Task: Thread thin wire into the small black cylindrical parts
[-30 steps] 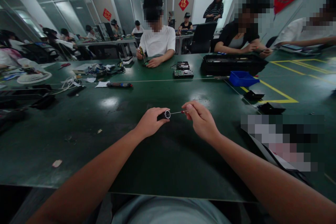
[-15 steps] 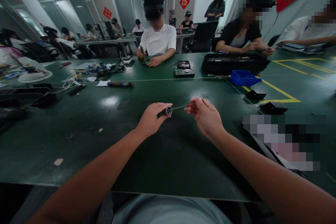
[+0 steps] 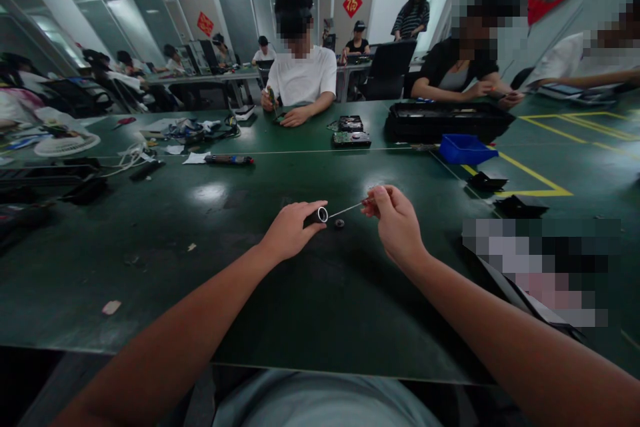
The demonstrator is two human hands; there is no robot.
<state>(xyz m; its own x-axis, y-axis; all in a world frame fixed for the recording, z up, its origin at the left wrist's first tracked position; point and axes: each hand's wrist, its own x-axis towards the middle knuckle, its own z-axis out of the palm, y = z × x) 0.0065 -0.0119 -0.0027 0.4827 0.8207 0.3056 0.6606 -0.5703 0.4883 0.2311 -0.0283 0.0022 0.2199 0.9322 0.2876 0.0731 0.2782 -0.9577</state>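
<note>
My left hand [image 3: 286,232] is closed around a short black cylinder [image 3: 315,216], whose bright-rimmed open end faces right. In my right hand [image 3: 397,220] is a screwdriver-like tool with a thin metal shaft [image 3: 345,209]. Its fingers are pinched round the reddish handle end. The shaft points left, its tip just outside the cylinder's mouth. Right of that mouth and under the shaft there is a small dark round piece [image 3: 339,223]; whether it rests on the table or is falling I cannot tell.
On the green table [image 3: 280,307] ahead are an electric screwdriver [image 3: 229,160], hard drives [image 3: 351,139], a blue bin [image 3: 466,149] and a long black tray [image 3: 447,123]. Black parts [image 3: 521,205] lie to the right, cables [image 3: 131,159] to the left. A co-worker [image 3: 301,77] sits opposite.
The shaft has come out of the cylinder, with my right hand shifting slightly right. A small dark round piece now shows outside the mouth, and the cylinder's opening looks hollow.
</note>
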